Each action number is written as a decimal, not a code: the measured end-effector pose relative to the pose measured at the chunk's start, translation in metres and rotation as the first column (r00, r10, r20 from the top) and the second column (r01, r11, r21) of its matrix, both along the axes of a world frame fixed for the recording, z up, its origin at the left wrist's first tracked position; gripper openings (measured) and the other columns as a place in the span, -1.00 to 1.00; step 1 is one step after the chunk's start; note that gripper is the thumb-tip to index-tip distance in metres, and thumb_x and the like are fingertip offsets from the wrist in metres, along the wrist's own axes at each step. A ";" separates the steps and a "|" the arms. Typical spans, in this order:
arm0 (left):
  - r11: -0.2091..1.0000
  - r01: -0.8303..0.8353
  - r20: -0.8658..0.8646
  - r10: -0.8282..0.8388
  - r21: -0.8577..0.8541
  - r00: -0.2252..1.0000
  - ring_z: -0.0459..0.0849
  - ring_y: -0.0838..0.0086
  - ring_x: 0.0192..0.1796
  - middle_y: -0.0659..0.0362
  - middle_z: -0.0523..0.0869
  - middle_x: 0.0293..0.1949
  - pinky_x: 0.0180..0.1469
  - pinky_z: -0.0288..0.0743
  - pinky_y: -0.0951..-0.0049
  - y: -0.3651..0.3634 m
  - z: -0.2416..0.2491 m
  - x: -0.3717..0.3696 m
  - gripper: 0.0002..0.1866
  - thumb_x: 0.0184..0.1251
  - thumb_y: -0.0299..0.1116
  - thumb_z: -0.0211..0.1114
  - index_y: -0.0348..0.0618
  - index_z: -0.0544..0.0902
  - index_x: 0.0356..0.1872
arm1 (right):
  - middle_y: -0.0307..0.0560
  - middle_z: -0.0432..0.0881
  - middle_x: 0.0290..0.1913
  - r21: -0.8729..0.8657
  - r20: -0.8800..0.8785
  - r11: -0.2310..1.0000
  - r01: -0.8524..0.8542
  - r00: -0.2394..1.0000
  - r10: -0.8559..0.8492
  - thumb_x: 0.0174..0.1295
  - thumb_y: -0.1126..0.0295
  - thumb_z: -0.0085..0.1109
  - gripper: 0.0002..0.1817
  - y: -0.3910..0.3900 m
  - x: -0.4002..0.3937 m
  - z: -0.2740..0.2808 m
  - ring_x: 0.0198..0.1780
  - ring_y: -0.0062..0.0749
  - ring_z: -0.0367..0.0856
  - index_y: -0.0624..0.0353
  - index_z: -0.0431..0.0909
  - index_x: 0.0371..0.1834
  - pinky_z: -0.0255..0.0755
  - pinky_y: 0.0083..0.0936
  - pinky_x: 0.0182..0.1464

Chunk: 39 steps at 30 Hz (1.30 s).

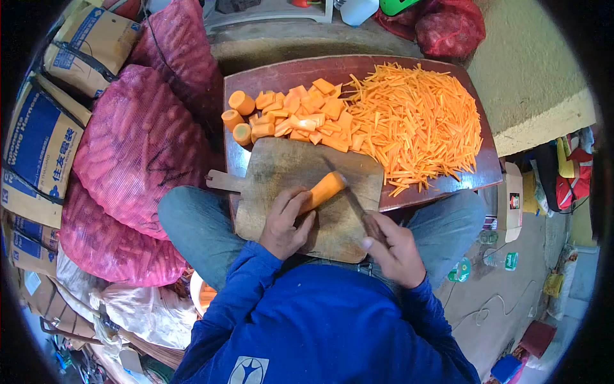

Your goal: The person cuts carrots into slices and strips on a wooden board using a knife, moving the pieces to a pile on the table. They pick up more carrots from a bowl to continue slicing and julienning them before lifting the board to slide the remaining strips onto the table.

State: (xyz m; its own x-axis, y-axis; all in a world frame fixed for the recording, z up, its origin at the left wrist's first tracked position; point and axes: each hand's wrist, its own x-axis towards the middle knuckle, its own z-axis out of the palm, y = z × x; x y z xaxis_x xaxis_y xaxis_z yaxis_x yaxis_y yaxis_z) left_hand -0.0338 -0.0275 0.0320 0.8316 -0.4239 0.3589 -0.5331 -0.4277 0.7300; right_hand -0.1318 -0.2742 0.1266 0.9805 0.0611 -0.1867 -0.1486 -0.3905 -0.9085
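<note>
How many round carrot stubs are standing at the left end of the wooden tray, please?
3. One carrot stub sits farthest back, a second to its front left, and a third nearest the cutting board. More may be hidden under the pile of carrot slices.

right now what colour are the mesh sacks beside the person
Pinkish red mesh sacks, carrots showing through; clearest in the head view.

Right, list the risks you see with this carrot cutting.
The left hand pins the carrot close to the knife held by the right hand, so a slip might nick the fingers. The cutting board overhangs the table toward the lap and could tip.
</note>
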 end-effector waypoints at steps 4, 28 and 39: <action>1.000 -0.011 -0.015 0.010 -0.025 1.000 0.69 -0.08 0.16 -0.12 0.66 0.14 0.22 0.62 0.10 -0.004 0.001 0.001 -0.56 0.22 -0.57 0.51 -0.31 0.65 0.15 | 0.35 0.74 0.00 -0.020 0.088 0.992 -0.121 0.989 0.122 0.45 0.36 0.29 -0.45 0.015 0.007 -0.001 0.02 0.24 0.79 0.32 0.44 0.45 0.62 -0.16 0.03; 0.993 0.099 0.244 -0.112 0.067 0.963 0.38 -0.27 0.55 -0.25 0.32 0.55 0.53 0.38 -0.16 -0.005 0.012 0.004 0.00 -0.07 -0.47 0.63 -0.13 0.39 0.53 | 0.41 0.75 -0.04 -0.167 0.070 0.975 -0.147 0.985 0.160 0.48 0.35 0.21 -0.47 0.028 0.014 -0.006 -0.04 0.40 0.76 0.31 0.38 0.45 0.64 0.05 -0.02; 1.000 -0.010 0.240 0.009 0.001 0.971 0.39 -0.23 0.55 -0.23 0.35 0.52 0.55 0.37 -0.07 -0.006 -0.002 0.014 -0.08 -0.05 -0.58 0.58 -0.18 0.41 0.47 | 0.43 0.74 -0.18 -0.197 0.077 0.964 -0.181 0.977 0.199 0.49 0.33 0.19 -0.51 0.034 0.031 -0.008 -0.17 0.43 0.75 0.27 0.37 0.40 0.60 0.16 -0.12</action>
State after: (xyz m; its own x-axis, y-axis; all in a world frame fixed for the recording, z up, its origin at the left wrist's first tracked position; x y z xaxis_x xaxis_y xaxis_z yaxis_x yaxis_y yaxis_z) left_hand -0.0198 -0.0336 0.0303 0.7252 -0.4175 0.5476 -0.6886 -0.4349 0.5803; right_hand -0.1005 -0.2403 0.1185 0.9680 0.2210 -0.1190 0.0286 -0.5681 -0.8225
